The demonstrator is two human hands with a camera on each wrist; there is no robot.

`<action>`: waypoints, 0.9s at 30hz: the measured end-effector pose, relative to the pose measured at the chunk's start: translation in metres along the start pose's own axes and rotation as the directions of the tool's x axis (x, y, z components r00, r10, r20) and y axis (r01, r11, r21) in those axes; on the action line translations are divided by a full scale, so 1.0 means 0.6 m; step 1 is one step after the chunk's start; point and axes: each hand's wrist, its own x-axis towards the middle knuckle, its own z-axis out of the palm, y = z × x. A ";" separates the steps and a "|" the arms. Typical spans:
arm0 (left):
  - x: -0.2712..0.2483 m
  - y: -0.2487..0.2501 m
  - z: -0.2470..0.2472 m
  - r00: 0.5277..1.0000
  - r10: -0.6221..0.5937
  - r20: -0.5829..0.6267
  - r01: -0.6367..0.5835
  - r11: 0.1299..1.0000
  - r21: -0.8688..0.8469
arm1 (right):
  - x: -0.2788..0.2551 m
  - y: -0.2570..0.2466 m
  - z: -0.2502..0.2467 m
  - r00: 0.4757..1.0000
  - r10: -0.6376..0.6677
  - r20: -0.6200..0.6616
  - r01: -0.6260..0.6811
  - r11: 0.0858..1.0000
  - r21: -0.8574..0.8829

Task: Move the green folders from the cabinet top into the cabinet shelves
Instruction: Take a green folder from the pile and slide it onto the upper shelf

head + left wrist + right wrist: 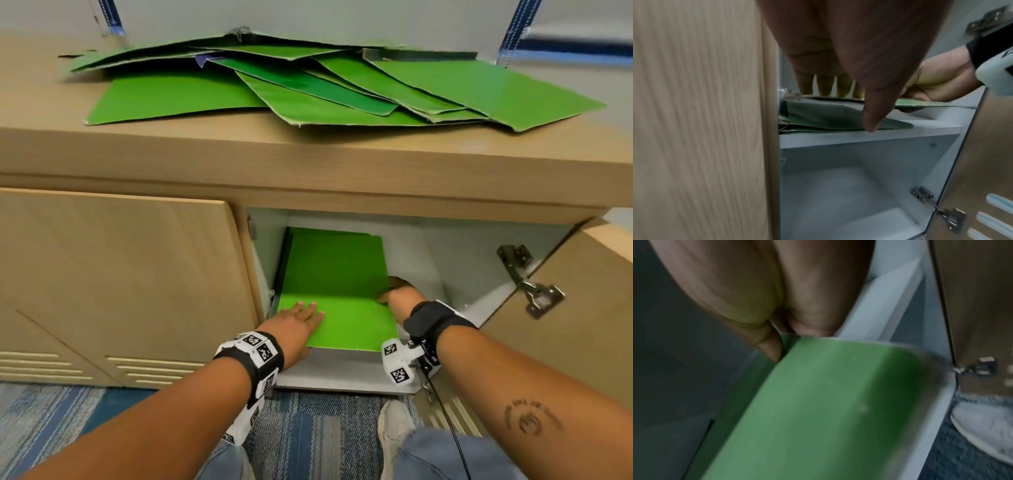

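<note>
Inside, both hands (298, 322) steady a flat, matte green folder (337, 274).

Probably an office: wood-laminate storage cabinet (120, 274), green folders (308, 85), blue striped carpet (308, 438).

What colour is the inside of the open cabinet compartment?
Pale grey-white: the shelf and inner walls, unlike the wood-grain doors. The left wrist view shows it best.

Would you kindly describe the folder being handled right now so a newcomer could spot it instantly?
Look below the wooden cabinet top, into the open compartment beside the shut door. There a green folder lies on the white shelf. Unlike the folders piled on top, the left hand presses it flat and the right hand grips its edge.
</note>
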 end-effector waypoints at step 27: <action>-0.016 -0.013 -0.043 0.973 -0.009 -0.233 -0.007 0.998 -0.065 | -0.059 -0.093 0.070 0.928 -0.154 0.339 0.372 0.429 -0.823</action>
